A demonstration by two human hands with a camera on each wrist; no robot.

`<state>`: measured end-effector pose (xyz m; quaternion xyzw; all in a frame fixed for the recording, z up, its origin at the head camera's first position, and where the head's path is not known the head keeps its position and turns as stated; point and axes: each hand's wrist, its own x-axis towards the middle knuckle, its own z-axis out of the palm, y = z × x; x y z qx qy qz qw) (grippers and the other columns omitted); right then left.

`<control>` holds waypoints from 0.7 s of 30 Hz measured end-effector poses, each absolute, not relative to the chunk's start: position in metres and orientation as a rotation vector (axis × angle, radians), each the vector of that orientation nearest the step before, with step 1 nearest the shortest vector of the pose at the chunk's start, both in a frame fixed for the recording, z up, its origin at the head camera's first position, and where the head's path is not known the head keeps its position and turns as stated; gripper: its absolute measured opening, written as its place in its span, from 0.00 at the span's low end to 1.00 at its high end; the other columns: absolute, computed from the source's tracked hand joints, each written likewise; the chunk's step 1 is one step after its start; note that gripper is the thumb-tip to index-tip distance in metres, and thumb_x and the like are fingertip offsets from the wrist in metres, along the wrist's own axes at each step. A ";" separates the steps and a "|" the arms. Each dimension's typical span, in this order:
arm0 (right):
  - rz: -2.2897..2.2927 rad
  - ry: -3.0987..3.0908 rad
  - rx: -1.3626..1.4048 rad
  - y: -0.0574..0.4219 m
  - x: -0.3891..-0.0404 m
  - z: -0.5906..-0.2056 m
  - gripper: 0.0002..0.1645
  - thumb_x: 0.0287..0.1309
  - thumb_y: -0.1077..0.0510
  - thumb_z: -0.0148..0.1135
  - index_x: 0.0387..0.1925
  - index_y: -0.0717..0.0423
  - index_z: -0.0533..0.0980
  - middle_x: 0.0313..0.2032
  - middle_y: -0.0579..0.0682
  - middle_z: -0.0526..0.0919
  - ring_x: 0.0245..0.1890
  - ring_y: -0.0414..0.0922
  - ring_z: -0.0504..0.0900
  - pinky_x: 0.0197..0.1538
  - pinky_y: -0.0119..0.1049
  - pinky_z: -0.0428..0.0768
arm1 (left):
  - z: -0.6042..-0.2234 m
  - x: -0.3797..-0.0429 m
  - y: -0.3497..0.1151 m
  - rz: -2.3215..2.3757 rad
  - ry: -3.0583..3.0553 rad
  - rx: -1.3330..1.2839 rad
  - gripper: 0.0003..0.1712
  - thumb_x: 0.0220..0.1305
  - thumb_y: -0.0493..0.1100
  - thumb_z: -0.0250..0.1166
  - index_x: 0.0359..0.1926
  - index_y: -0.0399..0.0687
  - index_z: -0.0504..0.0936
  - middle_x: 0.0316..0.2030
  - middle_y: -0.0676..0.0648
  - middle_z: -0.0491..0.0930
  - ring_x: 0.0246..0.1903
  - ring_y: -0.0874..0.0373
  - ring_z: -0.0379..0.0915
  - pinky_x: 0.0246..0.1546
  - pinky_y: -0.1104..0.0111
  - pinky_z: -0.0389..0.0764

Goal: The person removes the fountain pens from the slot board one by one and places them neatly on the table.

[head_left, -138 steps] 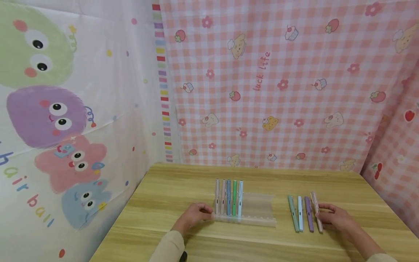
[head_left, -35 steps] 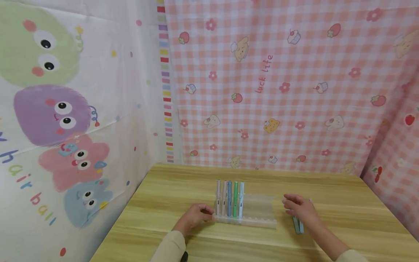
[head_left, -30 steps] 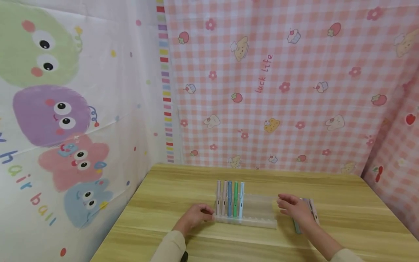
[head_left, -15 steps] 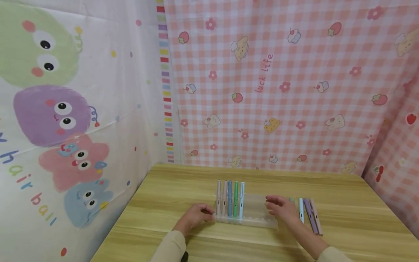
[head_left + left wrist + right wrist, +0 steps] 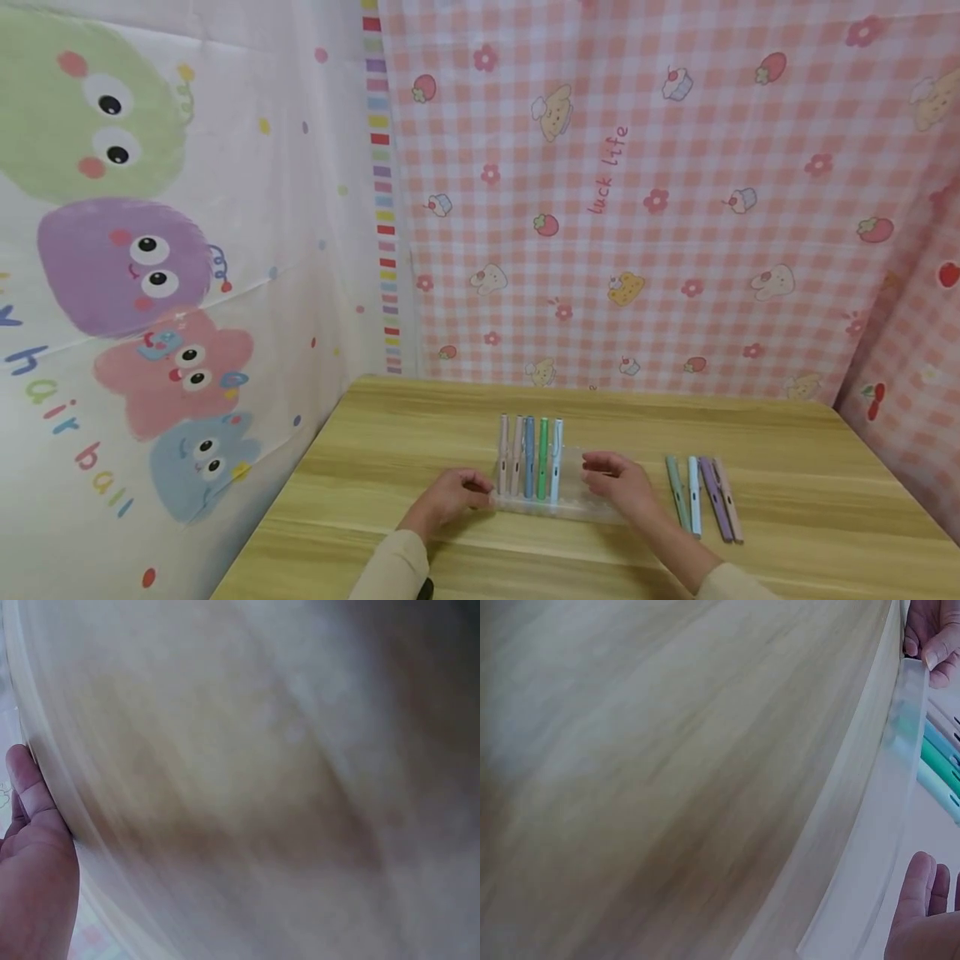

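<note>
Five pastel pens (image 5: 529,457) sit in the clear ridged plastic tray (image 5: 592,508), lower centre; left hand (image 5: 447,493) grips its left end (fingers curled), right hand (image 5: 617,485) rests loosely open on top.

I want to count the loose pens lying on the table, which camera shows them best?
The head view: all four loose pens lie side by side on the table, right of the clear pen tray. The right wrist view shows only the tray and the pens in it; the left wrist view shows no pens.

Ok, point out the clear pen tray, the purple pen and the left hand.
clear pen tray (image 5: 581,511): head view, front rim.
purple pen (image 5: 715,502): head view, mid barrel.
left hand (image 5: 448,494): head view, back of hand.
</note>
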<state>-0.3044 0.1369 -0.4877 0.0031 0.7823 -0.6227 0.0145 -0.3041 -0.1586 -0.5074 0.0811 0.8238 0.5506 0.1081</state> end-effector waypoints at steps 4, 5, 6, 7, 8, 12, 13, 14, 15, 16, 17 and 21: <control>-1.902 2.472 -0.039 0.130 -0.308 -0.492 0.21 0.60 0.65 0.66 0.55 0.66 0.77 0.47 0.59 0.83 0.46 0.48 0.81 0.46 0.38 0.80 | -0.507 -0.303 -0.159 1.627 2.424 0.241 0.10 0.56 0.32 0.71 0.40 0.35 0.83 0.34 0.50 0.81 0.35 0.60 0.74 0.39 0.66 0.77; -1.901 2.478 -0.052 0.128 -0.309 -0.493 0.21 0.59 0.66 0.67 0.54 0.66 0.78 0.47 0.58 0.83 0.45 0.48 0.81 0.45 0.38 0.80 | -0.506 -0.303 -0.159 1.629 2.424 0.244 0.10 0.56 0.31 0.71 0.40 0.35 0.83 0.34 0.50 0.81 0.35 0.60 0.74 0.39 0.67 0.77; -1.906 2.476 -0.064 0.126 -0.310 -0.494 0.21 0.58 0.66 0.67 0.54 0.67 0.78 0.46 0.58 0.83 0.44 0.48 0.81 0.44 0.38 0.80 | -0.506 -0.303 -0.159 1.633 2.421 0.246 0.10 0.56 0.31 0.71 0.40 0.34 0.83 0.34 0.50 0.81 0.35 0.60 0.74 0.39 0.67 0.77; -1.914 2.473 -0.079 0.124 -0.311 -0.495 0.21 0.57 0.67 0.68 0.53 0.67 0.78 0.45 0.58 0.84 0.44 0.48 0.81 0.44 0.38 0.80 | -0.506 -0.303 -0.159 1.634 2.422 0.249 0.10 0.56 0.31 0.70 0.41 0.34 0.83 0.34 0.50 0.81 0.35 0.60 0.74 0.39 0.67 0.77; -1.920 2.470 -0.087 0.121 -0.311 -0.496 0.21 0.56 0.67 0.68 0.53 0.67 0.78 0.45 0.58 0.84 0.43 0.48 0.81 0.43 0.38 0.80 | -0.505 -0.302 -0.159 1.637 2.421 0.254 0.10 0.56 0.31 0.70 0.41 0.33 0.83 0.34 0.50 0.81 0.35 0.60 0.74 0.39 0.66 0.77; -1.939 2.475 -0.093 0.114 -0.312 -0.500 0.20 0.54 0.68 0.70 0.50 0.67 0.79 0.42 0.57 0.84 0.41 0.48 0.82 0.41 0.37 0.81 | -0.504 -0.301 -0.159 1.642 2.415 0.250 0.10 0.56 0.31 0.70 0.41 0.33 0.83 0.34 0.50 0.80 0.35 0.59 0.74 0.40 0.65 0.78; -1.943 2.477 -0.091 0.112 -0.313 -0.501 0.20 0.53 0.67 0.70 0.50 0.67 0.79 0.42 0.57 0.84 0.41 0.48 0.82 0.40 0.37 0.81 | -0.503 -0.300 -0.159 1.640 2.416 0.246 0.11 0.56 0.31 0.70 0.41 0.33 0.83 0.34 0.50 0.80 0.35 0.59 0.74 0.41 0.64 0.78; -1.937 2.486 -0.083 0.111 -0.313 -0.501 0.20 0.53 0.67 0.70 0.50 0.66 0.80 0.42 0.56 0.85 0.41 0.48 0.82 0.40 0.37 0.81 | -0.503 -0.300 -0.159 1.640 2.414 0.240 0.11 0.56 0.32 0.70 0.41 0.34 0.83 0.34 0.50 0.80 0.35 0.59 0.74 0.41 0.64 0.78; -1.936 2.489 -0.073 0.109 -0.313 -0.501 0.20 0.53 0.67 0.70 0.49 0.66 0.80 0.41 0.56 0.85 0.41 0.48 0.82 0.40 0.37 0.81 | -0.503 -0.300 -0.159 1.642 2.413 0.238 0.11 0.56 0.31 0.70 0.41 0.34 0.83 0.34 0.49 0.80 0.35 0.59 0.74 0.41 0.63 0.78; -1.930 2.496 -0.063 0.108 -0.313 -0.501 0.20 0.53 0.67 0.71 0.49 0.65 0.80 0.41 0.55 0.85 0.41 0.47 0.82 0.40 0.36 0.81 | -0.503 -0.300 -0.159 1.642 2.411 0.232 0.11 0.57 0.32 0.70 0.41 0.34 0.83 0.34 0.49 0.80 0.35 0.58 0.74 0.42 0.63 0.78; -1.928 2.495 -0.052 0.107 -0.313 -0.501 0.20 0.54 0.66 0.71 0.49 0.64 0.80 0.41 0.54 0.85 0.41 0.47 0.82 0.40 0.36 0.81 | -0.503 -0.300 -0.159 1.642 2.412 0.231 0.11 0.57 0.32 0.70 0.41 0.35 0.83 0.34 0.49 0.80 0.35 0.58 0.74 0.42 0.63 0.78; -1.925 2.480 -0.028 0.103 -0.313 -0.499 0.20 0.55 0.65 0.70 0.50 0.65 0.80 0.40 0.53 0.84 0.41 0.47 0.81 0.41 0.36 0.80 | -0.505 -0.300 -0.159 1.646 2.417 0.234 0.11 0.57 0.31 0.70 0.41 0.35 0.83 0.35 0.49 0.80 0.35 0.58 0.75 0.42 0.63 0.78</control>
